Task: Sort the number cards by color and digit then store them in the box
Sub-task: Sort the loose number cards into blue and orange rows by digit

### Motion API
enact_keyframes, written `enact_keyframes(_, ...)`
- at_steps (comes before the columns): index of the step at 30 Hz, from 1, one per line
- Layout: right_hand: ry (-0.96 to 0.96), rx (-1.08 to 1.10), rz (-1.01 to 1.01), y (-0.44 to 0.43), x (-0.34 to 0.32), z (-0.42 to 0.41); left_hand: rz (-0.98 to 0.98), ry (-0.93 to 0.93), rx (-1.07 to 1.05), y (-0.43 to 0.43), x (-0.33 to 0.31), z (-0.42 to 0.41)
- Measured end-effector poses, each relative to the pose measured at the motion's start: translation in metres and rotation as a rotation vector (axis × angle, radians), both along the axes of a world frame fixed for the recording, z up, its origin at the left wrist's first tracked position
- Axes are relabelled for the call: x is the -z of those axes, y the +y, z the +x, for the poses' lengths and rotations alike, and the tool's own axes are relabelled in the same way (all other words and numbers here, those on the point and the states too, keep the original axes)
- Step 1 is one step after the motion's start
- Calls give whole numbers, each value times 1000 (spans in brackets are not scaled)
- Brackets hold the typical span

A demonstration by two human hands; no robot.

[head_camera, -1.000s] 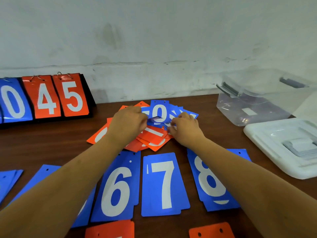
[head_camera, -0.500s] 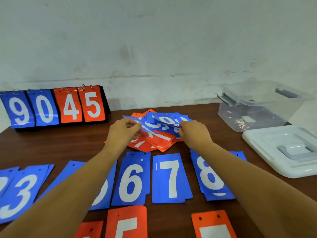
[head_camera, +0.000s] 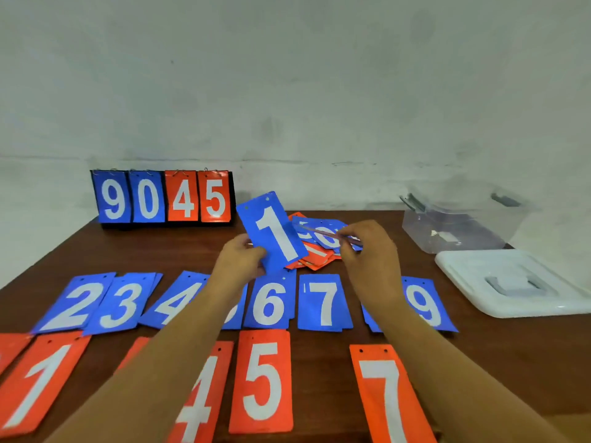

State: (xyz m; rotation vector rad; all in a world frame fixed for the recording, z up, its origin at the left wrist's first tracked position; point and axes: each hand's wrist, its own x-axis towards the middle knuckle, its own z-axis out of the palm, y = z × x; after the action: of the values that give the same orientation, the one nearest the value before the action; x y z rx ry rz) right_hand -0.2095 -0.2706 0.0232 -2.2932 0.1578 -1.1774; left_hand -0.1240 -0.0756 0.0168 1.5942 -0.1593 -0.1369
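Sorted rows of orange and blue cards fill the dark wooden table [head_camera: 527, 362] from 6 o'clock. Above them, the left hand [head_camera: 238, 262] pinches a thin, stiff blue plastic "1" card [head_camera: 275, 233] by its lower edge; light, likely slick. The right hand [head_camera: 367, 251] grips another blue card [head_camera: 323, 235] over the unsorted pile [head_camera: 315, 262] at 12 o'clock. The clear plastic box [head_camera: 454, 231] waits at 2 o'clock, its white lid [head_camera: 511, 282] just before it.

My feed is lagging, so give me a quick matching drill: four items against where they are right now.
Things:
1. blue 1 card
2. orange 5 card
3. white lid
4. scoreboard stand

Places:
A. far left of the table, by the wall
B. flat in the front row
C. raised in the left hand
D. right of the table, before the clear box

Pairs: 1-C, 2-B, 3-D, 4-A
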Motion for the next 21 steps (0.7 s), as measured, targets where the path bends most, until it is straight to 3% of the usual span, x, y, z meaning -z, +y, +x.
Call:
enact_keyframes(6,65,-63,-126,41,35,-37,-281,150,54,23,-5,-49)
enact_keyframes(13,175,-150,-198,72,54,-61,-252,42,184,48,14,-84)
enact_keyframes(18,266,-202,-118,84,51,-66,-296,57,131,54,20,-94)
enact_keyframes(21,265,-234,-137,88,49,-68,-223,3,93,59,22,-95)
